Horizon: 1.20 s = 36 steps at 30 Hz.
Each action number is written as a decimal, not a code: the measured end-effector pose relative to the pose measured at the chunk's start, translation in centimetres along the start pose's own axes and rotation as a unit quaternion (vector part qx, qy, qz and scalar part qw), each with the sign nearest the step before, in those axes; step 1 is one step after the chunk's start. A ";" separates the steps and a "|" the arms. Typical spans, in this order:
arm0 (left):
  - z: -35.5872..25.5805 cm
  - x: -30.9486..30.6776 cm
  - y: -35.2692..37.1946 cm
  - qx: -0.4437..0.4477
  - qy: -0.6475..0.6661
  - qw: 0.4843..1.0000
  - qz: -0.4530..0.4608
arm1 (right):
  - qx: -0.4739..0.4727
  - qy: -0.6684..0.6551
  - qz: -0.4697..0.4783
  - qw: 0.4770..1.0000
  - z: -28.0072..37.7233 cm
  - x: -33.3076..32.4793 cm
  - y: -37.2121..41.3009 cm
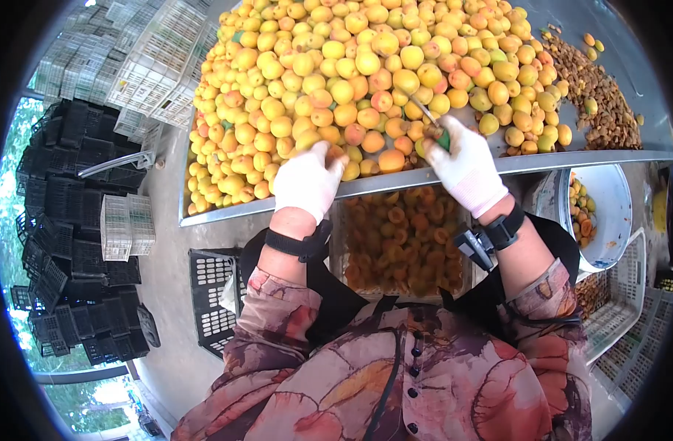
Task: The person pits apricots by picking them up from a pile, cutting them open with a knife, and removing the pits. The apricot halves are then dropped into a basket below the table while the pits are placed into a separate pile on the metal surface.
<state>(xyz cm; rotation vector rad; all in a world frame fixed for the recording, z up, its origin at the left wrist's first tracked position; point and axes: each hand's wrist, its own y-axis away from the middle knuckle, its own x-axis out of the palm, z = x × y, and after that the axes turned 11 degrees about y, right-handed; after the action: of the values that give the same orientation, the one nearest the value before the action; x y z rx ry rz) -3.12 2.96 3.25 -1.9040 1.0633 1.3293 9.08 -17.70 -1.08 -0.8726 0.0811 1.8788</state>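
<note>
My left hand [305, 182], in a white glove with stained fingertips, is closed at the near edge of a large heap of yellow-orange apricots [307, 81]. An apricot [337, 155] shows between its thumb and fingers, partly hidden by the glove. My right hand [469, 167], gloved too, grips a small knife by its green handle [444, 140]. The thin blade [421, 106] points up and left over the fruit. Both wrists rest close to the metal rim [395, 181] of the sorting table. Below the rim, a crate holds halved apricots [402, 242].
Brown apricot pits [597, 95] lie piled at the table's right. A white bucket [607, 213] with some fruit stands below on the right, beside a pale crate [623, 301]. Black crates [79, 198] and white crates [156, 66] are stacked at left. A black basket [213, 290] sits near my left knee.
</note>
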 end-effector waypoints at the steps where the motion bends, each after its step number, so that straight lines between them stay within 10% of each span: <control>1: -0.1 -0.2 -0.1 -0.034 -0.011 0.998 0.054 | 0.010 0.011 0.023 1.000 0.2 -0.1 0.2; 7: 0.1 0.9 0.1 -0.061 0.023 0.998 0.004 | -0.007 -0.076 0.046 0.996 -0.5 0.6 1.4; 13: 1.1 2.4 1.1 -0.003 0.322 0.942 -0.093 | -0.001 -0.149 0.054 0.987 0.1 -0.6 2.4; 17: -2.7 0.1 3.4 -0.019 0.792 0.608 0.053 | 0.010 -0.203 0.116 0.972 1.2 -2.0 3.5; 21: -5.7 0.1 4.4 0.006 0.848 0.516 0.124 | 0.014 -0.242 0.126 0.962 2.9 -3.7 3.9; 36: -9.1 2.4 5.1 -0.006 0.788 0.593 0.163 | -0.049 -0.117 0.057 0.990 1.9 -4.8 4.5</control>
<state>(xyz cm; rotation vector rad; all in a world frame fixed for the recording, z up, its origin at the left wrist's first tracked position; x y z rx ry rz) -2.66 -7.67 3.92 -2.7854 2.1384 -0.8020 5.43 -22.74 1.76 -0.7202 -0.1077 2.0938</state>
